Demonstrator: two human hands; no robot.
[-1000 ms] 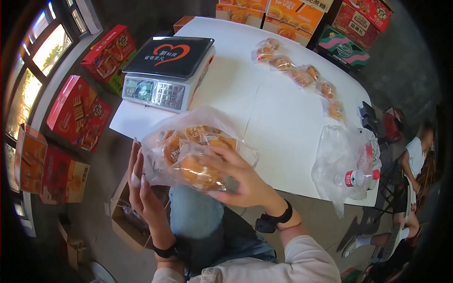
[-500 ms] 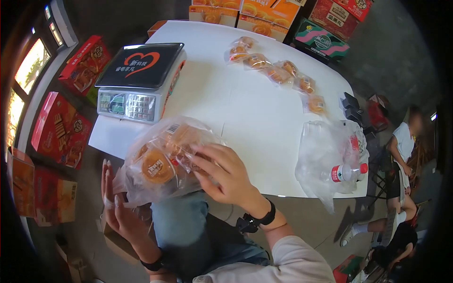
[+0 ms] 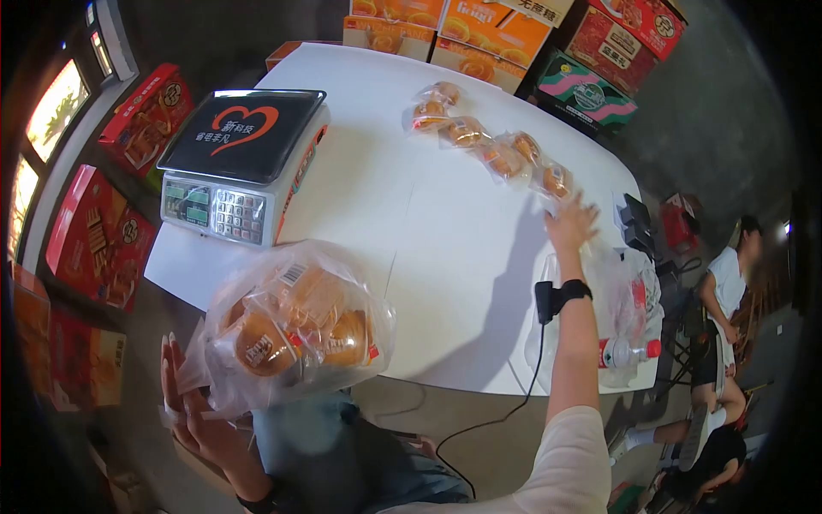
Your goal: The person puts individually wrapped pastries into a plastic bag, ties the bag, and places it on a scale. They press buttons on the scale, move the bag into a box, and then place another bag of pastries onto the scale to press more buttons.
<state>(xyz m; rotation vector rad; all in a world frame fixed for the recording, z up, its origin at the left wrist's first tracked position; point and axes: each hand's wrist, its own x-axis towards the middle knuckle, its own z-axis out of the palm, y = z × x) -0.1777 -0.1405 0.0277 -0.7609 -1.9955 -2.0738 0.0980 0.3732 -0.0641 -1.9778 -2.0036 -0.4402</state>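
Observation:
A clear plastic bag with several wrapped buns inside rests at the near left edge of the white table. At the bag's left side, my left hand holds its edge, with the fingers partly behind the plastic. My right hand reaches over the right side of the table, fingers spread, just below a wrapped bun. Several more wrapped buns form a curved row towards the far edge. Whatever lies directly under my right hand is hidden.
A scale stands at the table's far left. Plastic bags and a bottle lie at the right edge, near black devices. Stacked boxes stand behind; red boxes are at left. A seated person is at right.
My right hand has left the plastic bag and moved right and away to the row of buns, its fingers now spread. The bag sits slightly lower in view, my left hand still beside it.

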